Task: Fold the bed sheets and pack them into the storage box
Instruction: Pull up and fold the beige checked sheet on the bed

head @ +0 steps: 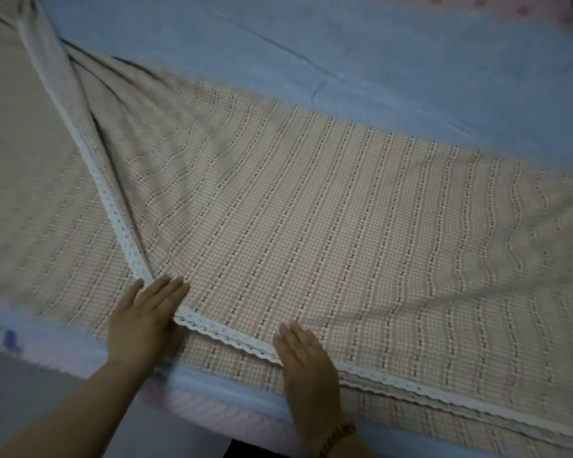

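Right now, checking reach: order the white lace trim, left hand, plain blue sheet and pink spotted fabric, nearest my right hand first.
1. White lace trim, touching the right hand.
2. Left hand, to its left.
3. Plain blue sheet, beyond.
4. Pink spotted fabric, far top right.

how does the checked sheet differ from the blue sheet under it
The checked sheet is beige, patterned, edged in white lace; the blue sheet is plain. The checked sheet is doubled over and bunched at left; the blue sheet lies spread, lightly creased. Both are soft cloth.

Beige checked sheet (311, 209), white lace trim (232, 335), blue bedcover (311, 38)
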`<act>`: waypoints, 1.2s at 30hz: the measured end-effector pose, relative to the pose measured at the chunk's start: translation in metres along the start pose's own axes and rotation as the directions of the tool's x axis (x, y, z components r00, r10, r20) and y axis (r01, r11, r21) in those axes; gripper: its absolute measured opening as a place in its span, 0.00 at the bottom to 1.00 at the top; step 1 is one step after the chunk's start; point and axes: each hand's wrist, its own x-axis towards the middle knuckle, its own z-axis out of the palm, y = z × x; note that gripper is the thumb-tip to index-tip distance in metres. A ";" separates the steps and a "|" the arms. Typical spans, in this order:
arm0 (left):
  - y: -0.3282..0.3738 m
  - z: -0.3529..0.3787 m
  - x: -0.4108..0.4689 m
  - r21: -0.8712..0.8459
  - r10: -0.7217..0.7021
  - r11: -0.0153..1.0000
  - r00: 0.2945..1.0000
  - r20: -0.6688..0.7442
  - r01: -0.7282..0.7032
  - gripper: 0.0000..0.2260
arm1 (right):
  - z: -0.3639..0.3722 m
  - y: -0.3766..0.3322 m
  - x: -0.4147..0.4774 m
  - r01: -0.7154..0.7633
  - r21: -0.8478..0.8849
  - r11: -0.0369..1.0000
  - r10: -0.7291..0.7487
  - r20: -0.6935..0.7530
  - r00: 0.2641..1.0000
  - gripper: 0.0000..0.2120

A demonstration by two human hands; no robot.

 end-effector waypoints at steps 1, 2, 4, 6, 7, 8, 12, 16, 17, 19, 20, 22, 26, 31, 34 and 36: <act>0.003 0.006 -0.013 0.012 0.003 1.000 0.999 0.034 -0.004 0.14 | 0.007 0.002 -0.008 0.021 -0.019 1.000 -0.020 0.045 0.999 0.33; 0.007 0.012 -0.022 0.014 -0.004 1.000 0.996 0.086 0.003 0.16 | 0.012 0.003 -0.014 0.037 -0.048 0.998 -0.033 0.091 0.995 0.34; 0.012 0.024 -0.027 0.054 -0.003 0.999 0.987 0.162 -0.006 0.18 | 0.020 0.004 -0.020 0.023 -0.105 0.994 -0.011 0.110 0.994 0.32; 0.015 0.029 -0.026 0.104 -0.010 0.994 0.975 0.220 -0.013 0.18 | 0.020 0.003 -0.019 0.017 -0.114 0.993 -0.005 0.101 0.995 0.21; 0.015 0.032 -0.027 0.118 0.005 0.993 0.976 0.218 -0.031 0.18 | 0.022 0.003 -0.021 0.036 -0.113 0.993 -0.027 0.083 0.996 0.18; 0.014 0.032 -0.031 0.115 0.020 0.992 0.976 0.215 -0.046 0.18 | 0.020 0.000 -0.024 0.033 -0.110 0.993 -0.021 0.110 0.994 0.16; -0.001 0.029 -0.032 0.065 0.132 0.987 0.972 0.197 -0.147 0.21 | 0.015 -0.022 -0.018 -0.022 -0.093 0.995 0.040 0.196 0.980 0.20; -0.049 0.029 0.006 0.004 0.316 0.948 0.941 0.120 -0.318 0.18 | 0.033 -0.062 0.028 -0.051 -0.119 0.992 0.077 0.232 0.970 0.18; -0.070 0.032 0.020 0.000 0.344 0.938 0.934 0.097 -0.345 0.17 | 0.045 -0.078 0.047 -0.055 -0.120 0.991 0.081 0.220 0.972 0.18; -0.115 0.039 0.047 -0.008 0.369 0.929 0.927 0.070 -0.369 0.16 | 0.063 -0.114 0.090 -0.076 -0.111 0.991 0.097 0.203 0.974 0.14; -0.137 0.042 0.059 -0.014 0.381 0.925 0.922 0.067 -0.381 0.15 | 0.072 -0.132 0.109 -0.074 -0.095 0.993 0.092 0.200 0.975 0.09; -0.181 0.047 0.079 -0.010 0.420 0.907 0.905 0.073 -0.420 0.15 | 0.094 -0.166 0.144 -0.144 -0.038 0.989 0.149 0.200 0.968 0.12; -0.252 0.053 0.114 0.053 0.432 0.898 0.898 0.083 -0.437 0.14 | 0.119 -0.206 0.193 -0.272 0.011 0.962 0.266 0.168 0.949 0.19; -0.290 0.054 0.127 0.088 0.371 0.922 0.925 0.084 -0.378 0.15 | 0.134 -0.214 0.197 -0.234 0.024 0.972 0.235 -0.083 0.968 0.26; -0.303 0.027 0.111 0.001 0.272 0.962 0.962 -0.009 -0.272 0.18 | 0.119 -0.233 0.196 -0.201 0.021 0.979 0.201 -0.203 0.958 0.28; -0.315 0.011 0.081 -0.040 0.246 0.968 0.969 -0.010 -0.246 0.18 | 0.120 -0.245 0.184 -0.132 0.025 0.991 0.135 -0.224 0.965 0.21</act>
